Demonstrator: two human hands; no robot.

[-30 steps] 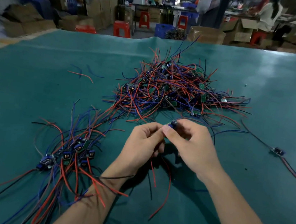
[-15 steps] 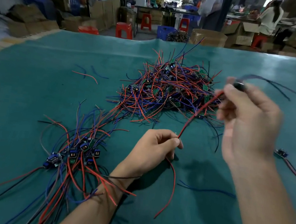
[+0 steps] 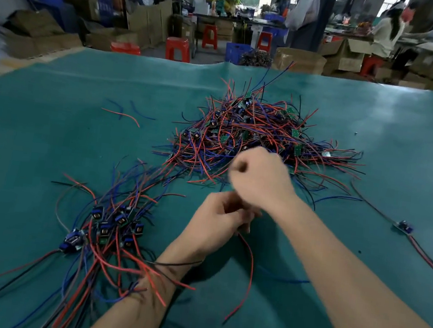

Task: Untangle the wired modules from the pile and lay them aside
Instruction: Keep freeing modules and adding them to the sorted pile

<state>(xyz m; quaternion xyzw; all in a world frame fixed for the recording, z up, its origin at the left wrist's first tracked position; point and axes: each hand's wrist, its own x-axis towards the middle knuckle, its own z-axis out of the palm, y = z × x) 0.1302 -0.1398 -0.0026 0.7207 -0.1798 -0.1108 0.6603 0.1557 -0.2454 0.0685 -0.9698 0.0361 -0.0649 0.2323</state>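
Pinching a red lead (image 3: 249,253), left hand (image 3: 220,219) curls its fingers round it; lead trails down toward the body. Right hand (image 3: 258,181) just above is fisted, blurred; contents can't tell. Tangled pile (image 3: 257,139) lies beyond both hands, sorted modules (image 3: 108,225) left of them. Wires look light, floppy, snag-prone: better gripped by the module body.
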